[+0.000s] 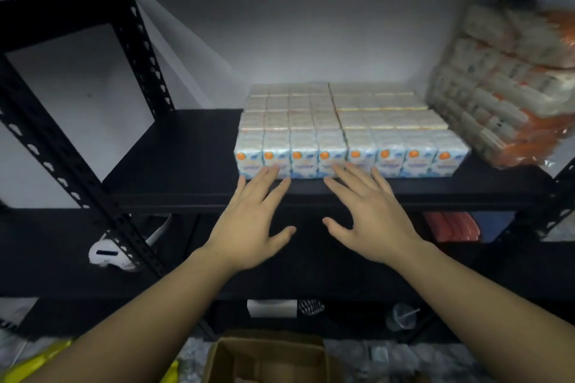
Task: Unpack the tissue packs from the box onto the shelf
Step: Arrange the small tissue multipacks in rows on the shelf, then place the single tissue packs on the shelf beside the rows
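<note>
Tissue packs [351, 130] sit in tight rows on the black shelf [174, 162], right of its middle, their printed faces lined up along the front so the block stays square and leaves the left side free for more. My left hand [249, 227] and right hand [370, 214] are both flat with fingers spread, grasping nothing, fingertips at or just short of the front row's faces, I judge to nudge the row flush. The cardboard box [267, 361] stands open on the floor below me, close enough to reach down into, and a plastic-wrapped bundle [504, 87] of similar packs leans at the shelf's right end.
</note>
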{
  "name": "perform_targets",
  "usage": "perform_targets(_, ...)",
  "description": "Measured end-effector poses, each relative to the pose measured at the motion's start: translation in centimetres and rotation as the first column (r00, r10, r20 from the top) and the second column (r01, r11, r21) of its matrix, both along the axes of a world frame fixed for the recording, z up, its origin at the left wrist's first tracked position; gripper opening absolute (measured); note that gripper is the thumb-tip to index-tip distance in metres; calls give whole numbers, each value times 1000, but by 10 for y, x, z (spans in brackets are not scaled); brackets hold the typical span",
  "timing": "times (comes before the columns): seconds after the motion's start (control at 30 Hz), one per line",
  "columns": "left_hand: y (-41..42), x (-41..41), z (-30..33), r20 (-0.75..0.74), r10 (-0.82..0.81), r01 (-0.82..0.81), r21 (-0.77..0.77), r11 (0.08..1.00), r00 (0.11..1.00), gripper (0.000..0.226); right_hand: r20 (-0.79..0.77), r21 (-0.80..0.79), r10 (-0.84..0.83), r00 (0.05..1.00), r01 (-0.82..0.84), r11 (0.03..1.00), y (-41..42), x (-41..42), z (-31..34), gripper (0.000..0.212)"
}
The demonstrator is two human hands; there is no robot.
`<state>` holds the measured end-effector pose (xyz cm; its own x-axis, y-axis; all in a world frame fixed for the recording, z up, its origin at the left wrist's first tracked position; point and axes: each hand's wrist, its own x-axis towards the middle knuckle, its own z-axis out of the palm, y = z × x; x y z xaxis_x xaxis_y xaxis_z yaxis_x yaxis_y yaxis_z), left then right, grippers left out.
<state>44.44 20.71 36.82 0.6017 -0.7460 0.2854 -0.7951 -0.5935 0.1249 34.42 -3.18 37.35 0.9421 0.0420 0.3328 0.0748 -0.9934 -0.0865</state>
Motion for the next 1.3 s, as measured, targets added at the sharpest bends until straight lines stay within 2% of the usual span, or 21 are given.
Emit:
perform_targets(0.3,73,-13,-90,-189,-21,22,3,1000,982,81,-213,193,-57,975,99,976,79,-41,-100,70)
perform_targets(0.5,110,-37,-169,-398,-7,29,50,998,917,80,-422,276,-116,899,249,928,115,-82,-180,70)
perform_targets(0.7,141,-62,-239,-564,102,-19,150,988,819,84,-568,308,-160,808,389,868,139,-113,-236,73)
perform_targets(0.93,164,-71,-356,-614,251,-73,300,951,748,90,-681,300,-124,721,430,852,146,-114,-354,80)
perform_targets(1.13,172,-76,-501,-633,365,-140,377,916,682,82,-666,250,-193,721,459,853,139,-90,-493,76)
perform_targets(1.3,168,-75,-625,-604,479,-182,487,855,636,87,-524,199,-259,812,412,889,117,-67,-606,78)
